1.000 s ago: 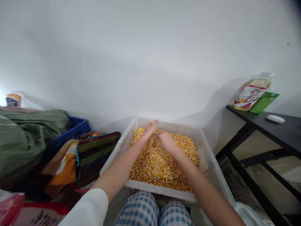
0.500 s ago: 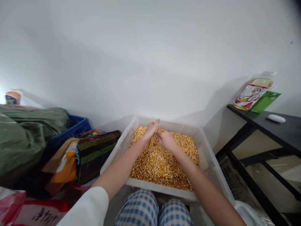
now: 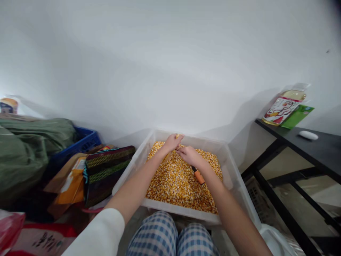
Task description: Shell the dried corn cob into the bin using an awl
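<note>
My left hand (image 3: pixel 172 143) is closed around a yellow corn cob (image 3: pixel 167 157); part of the cob shows below the palm and a little at the top by the thumb. Close against it on the right, my right hand (image 3: pixel 190 155) has its fingers pinched together at the cob's side; the exact contact is partly hidden. Both hands are over a whitish plastic tub (image 3: pixel 183 212) with a deep heap of loose corn kernels (image 3: pixel 178 185). An orange-handled tool (image 3: pixel 199 177) lies on the kernels beside my right wrist, its dark end partly covered.
At the left are a blue crate (image 3: pixel 89 138) with green cloth (image 3: pixel 34 142), a dark striped mesh bag (image 3: pixel 109 172) and cardboard (image 3: pixel 68 185). A black table (image 3: pixel 290 137) at the right carries a bottle (image 3: pixel 285 106), a green box (image 3: pixel 297 115) and a white oval object (image 3: pixel 308 135).
My left hand has turned over the cob, whose lower end now points more to the left. The orange-handled tool has come into sight beside my right wrist.
</note>
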Demonstrator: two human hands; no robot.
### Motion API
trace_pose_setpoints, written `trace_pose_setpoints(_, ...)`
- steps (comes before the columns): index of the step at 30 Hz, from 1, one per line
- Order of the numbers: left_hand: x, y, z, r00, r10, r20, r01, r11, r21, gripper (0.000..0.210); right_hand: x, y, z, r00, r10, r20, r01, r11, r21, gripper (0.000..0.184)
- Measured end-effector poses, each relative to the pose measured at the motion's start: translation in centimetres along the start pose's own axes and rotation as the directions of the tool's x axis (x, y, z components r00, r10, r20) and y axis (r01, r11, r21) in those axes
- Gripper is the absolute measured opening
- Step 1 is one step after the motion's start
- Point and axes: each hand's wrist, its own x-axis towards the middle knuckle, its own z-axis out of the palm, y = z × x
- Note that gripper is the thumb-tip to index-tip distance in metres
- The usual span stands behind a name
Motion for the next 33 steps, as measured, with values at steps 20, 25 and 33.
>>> trace_pose_setpoints(20,1.0,-0.6,-1.8,0.929,-0.349,-0.121,0.252,0.838,-0.484,0.046,-0.4,-0.9,-0.4,0.991,0.134,0.028,-0.129,0.980,-0.153,0.039)
trace_pose_setpoints(25,1.1,-0.7,-2.2,0.888,-0.459,-0.022,0.321,0.653,-0.686,0.044,-0.3,-1.0,-0.5,0.984,0.174,-0.048,-0.179,0.975,-0.133,0.041)
trace_pose_setpoints(33,1.2,-1.0,-1.4,0.890,-0.452,0.056,0.337,0.569,-0.751,0.043,0.0,-1.1,0.6,0.956,0.230,-0.180,-0.227,0.973,0.041,0.047)
